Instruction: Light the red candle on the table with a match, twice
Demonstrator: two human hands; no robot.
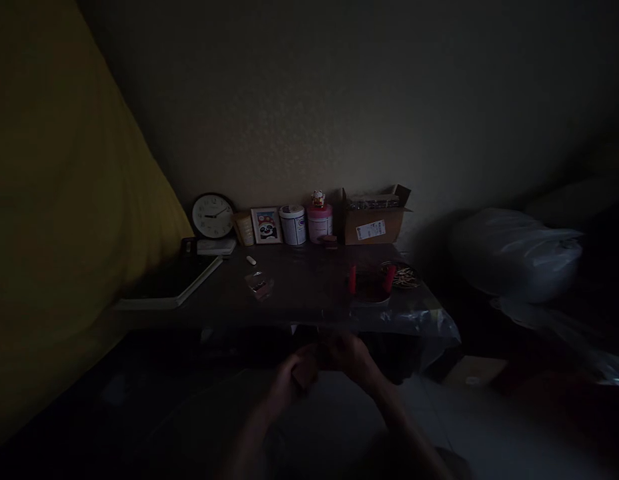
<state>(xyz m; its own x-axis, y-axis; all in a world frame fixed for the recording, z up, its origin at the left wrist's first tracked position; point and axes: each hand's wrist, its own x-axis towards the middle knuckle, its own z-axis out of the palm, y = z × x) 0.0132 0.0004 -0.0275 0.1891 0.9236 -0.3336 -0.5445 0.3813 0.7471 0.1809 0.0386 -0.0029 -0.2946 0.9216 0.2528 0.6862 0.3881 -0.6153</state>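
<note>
The light is very dim and both hands are blurred, in front of the table's near edge. My left hand (285, 377) is closed around a small reddish-brown box (304, 373), about the size of a matchbox. Just to its right, my right hand (350, 357) reaches inward with bent fingers; its fingertips are lost in the dark, so I cannot make out whether they hold anything. Beyond it on the table, two red candles (352, 279) stand upright by a dark tray (370, 300). A round dish (414, 281) of thin sticks like matches lies beside them.
Along the wall stand a clock (212, 216), a framed panda picture (267, 226), two tins (293, 225) and an open cardboard box (373, 228). A small plastic packet (260, 287) and a large book (172, 283) lie on the table (299, 280). A white bag (514, 257) sits at right.
</note>
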